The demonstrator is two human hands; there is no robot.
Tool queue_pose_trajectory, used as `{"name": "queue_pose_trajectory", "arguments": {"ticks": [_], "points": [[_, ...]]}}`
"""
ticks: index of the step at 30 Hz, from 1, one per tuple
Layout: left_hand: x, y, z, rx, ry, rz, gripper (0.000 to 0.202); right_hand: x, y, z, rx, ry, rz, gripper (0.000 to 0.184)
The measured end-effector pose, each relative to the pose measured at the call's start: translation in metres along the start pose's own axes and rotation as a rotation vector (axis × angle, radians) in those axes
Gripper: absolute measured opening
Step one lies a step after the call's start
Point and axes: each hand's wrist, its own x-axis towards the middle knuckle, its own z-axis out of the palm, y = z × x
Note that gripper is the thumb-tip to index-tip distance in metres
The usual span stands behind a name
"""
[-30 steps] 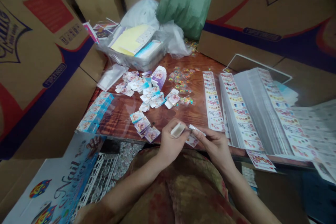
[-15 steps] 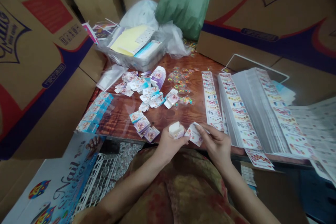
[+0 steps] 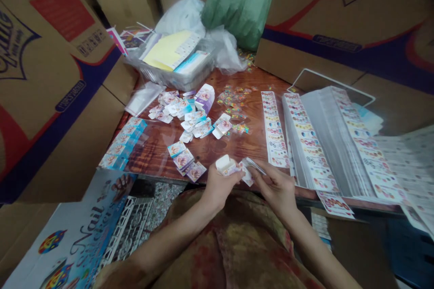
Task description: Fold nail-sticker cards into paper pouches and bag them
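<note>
My left hand (image 3: 219,185) is closed around a small open white cardboard box (image 3: 226,164) at the near edge of the wooden table (image 3: 251,144). My right hand (image 3: 276,185) pinches a small folded stack of sticker sheets (image 3: 249,169) with its end at the mouth of that box. Three filled little boxes (image 3: 185,160) lie just left of my hands. A heap of flat unfolded boxes (image 3: 190,115) sits further back on the table.
Long sticker strips (image 3: 276,128) and a thick stack of them (image 3: 325,135) cover the right side. A row of packed boxes (image 3: 124,142) lies at left. A plastic tray with papers (image 3: 176,61), a green bag (image 3: 242,2) and big cartons (image 3: 50,76) ring the table.
The right hand turned the sticker stack and brought it up to the open box in the left hand; both hands stayed at the table's near edge.
</note>
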Motion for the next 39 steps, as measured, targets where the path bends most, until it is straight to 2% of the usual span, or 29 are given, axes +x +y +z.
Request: {"name": "queue_pose_trajectory", "arguments": {"ticks": [6,12,15,17,19,21,24,26,30,32,34,36,39], "points": [[0.000,0.001,0.003,-0.083,0.010,-0.026,0.032,-0.001,0.009,0.002,-0.046,-0.066,-0.111,0.027],[0.004,0.004,0.003,-0.199,0.052,-0.010,0.031,-0.006,0.003,0.006,-0.045,-0.166,-0.195,0.036],[0.005,0.008,-0.001,-0.204,-0.008,-0.048,0.033,-0.008,0.004,0.006,0.002,-0.167,-0.184,0.034],[0.008,0.010,-0.005,-0.147,-0.108,-0.076,0.032,-0.007,0.008,0.005,0.048,-0.151,-0.102,0.027],[0.012,0.008,-0.009,-0.005,-0.208,-0.101,0.032,-0.004,0.011,0.002,0.096,-0.113,0.040,0.022],[0.016,0.005,-0.014,0.195,-0.227,-0.080,0.034,0.001,0.011,0.000,0.160,-0.064,0.163,0.018],[0.018,-0.001,-0.020,0.520,-0.208,0.088,0.033,0.009,0.008,-0.005,0.192,-0.050,0.159,0.018],[0.018,-0.003,-0.022,0.700,-0.227,0.224,0.028,0.015,0.005,-0.008,0.089,-0.137,0.091,0.020],[0.013,-0.003,-0.022,0.937,-0.239,0.412,0.022,0.023,0.004,-0.014,-0.098,-0.428,0.017,0.023],[0.012,-0.003,-0.022,0.985,-0.260,0.413,0.020,0.026,0.004,-0.015,-0.077,-0.496,-0.009,0.024],[0.011,-0.004,-0.021,0.968,-0.284,0.331,0.021,0.028,0.003,-0.015,-0.055,-0.469,-0.022,0.026],[0.012,-0.008,-0.020,0.867,-0.313,0.266,0.024,0.029,0.003,-0.013,-0.049,-0.436,-0.043,0.027],[0.015,-0.013,-0.020,0.663,-0.323,0.250,0.028,0.036,0.009,-0.006,-0.066,-0.446,-0.106,0.024]]}}
